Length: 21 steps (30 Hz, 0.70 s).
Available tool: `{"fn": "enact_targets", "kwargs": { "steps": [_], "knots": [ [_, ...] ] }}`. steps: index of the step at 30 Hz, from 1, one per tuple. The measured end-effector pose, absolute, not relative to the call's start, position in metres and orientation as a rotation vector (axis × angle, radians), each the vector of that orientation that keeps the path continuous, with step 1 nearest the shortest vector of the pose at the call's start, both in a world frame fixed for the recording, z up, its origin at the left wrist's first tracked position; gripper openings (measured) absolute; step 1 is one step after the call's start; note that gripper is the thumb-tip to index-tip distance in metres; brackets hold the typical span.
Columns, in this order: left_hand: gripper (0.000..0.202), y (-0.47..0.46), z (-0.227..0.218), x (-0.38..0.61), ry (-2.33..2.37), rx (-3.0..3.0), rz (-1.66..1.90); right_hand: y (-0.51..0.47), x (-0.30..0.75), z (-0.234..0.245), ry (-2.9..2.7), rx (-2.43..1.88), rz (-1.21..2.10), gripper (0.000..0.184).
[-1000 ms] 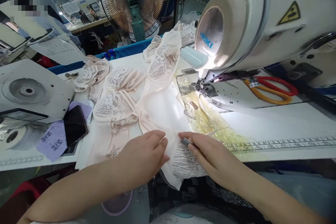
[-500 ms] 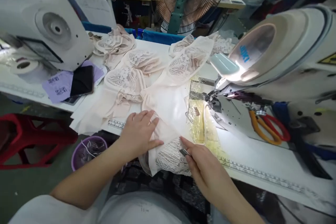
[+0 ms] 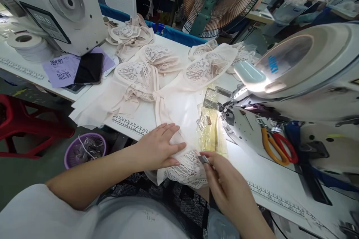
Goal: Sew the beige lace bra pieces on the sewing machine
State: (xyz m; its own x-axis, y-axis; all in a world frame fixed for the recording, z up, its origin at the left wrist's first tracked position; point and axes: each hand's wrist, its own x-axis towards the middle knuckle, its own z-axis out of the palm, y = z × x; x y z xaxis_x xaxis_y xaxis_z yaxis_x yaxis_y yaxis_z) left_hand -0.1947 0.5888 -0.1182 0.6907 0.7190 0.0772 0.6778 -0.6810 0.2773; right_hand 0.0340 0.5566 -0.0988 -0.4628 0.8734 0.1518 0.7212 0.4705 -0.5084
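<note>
My left hand (image 3: 157,147) lies with its fingers spread on pale sheer fabric at the table's front edge. Below its fingertips, a cream lace bra cup (image 3: 186,171) hangs partly over the edge. My right hand (image 3: 226,175) is closed on a small grey metal tool (image 3: 204,159), perhaps thread snips; most of it is hidden in the fingers. The tool's tip is by the right border of the lace. More joined lace bra cups (image 3: 136,76) spread across the white table beyond my left hand, some reaching toward the lit needle area (image 3: 227,110).
A sewing machine (image 3: 297,63) stands at right, with orange-handled (image 3: 273,147) and red-handled cutters (image 3: 286,147) beside it. Another machine (image 3: 67,3), a phone (image 3: 89,68) and purple papers (image 3: 61,70) are at left. A purple bin (image 3: 68,153) and red stool (image 3: 33,127) are below. A fan (image 3: 207,11) stands behind.
The view has shifted and tilted. My left hand has moved slightly right and down over the fabric, closer to my right hand, which still holds the metal tool at the lace.
</note>
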Motion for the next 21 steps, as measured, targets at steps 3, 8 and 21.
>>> {"fn": "enact_targets", "kwargs": {
  "steps": [3, 8, 21],
  "knots": [
    [0.052, 0.589, -0.118, -0.195, 1.14, 2.652, 0.302, 0.571, 0.026, -0.103, -2.253, -1.481, 0.47, 0.01],
    [0.051, 0.589, -0.123, -0.195, 1.127, 2.673, 0.411, 0.595, 0.001, -0.113, -2.294, -1.473, 0.299, 0.023],
    [0.053, 0.589, -0.123, -0.194, 1.154, 2.701, 0.408, 0.602, -0.01, -0.103, -2.571, -1.355, -0.086, 0.032]
  ]
}}
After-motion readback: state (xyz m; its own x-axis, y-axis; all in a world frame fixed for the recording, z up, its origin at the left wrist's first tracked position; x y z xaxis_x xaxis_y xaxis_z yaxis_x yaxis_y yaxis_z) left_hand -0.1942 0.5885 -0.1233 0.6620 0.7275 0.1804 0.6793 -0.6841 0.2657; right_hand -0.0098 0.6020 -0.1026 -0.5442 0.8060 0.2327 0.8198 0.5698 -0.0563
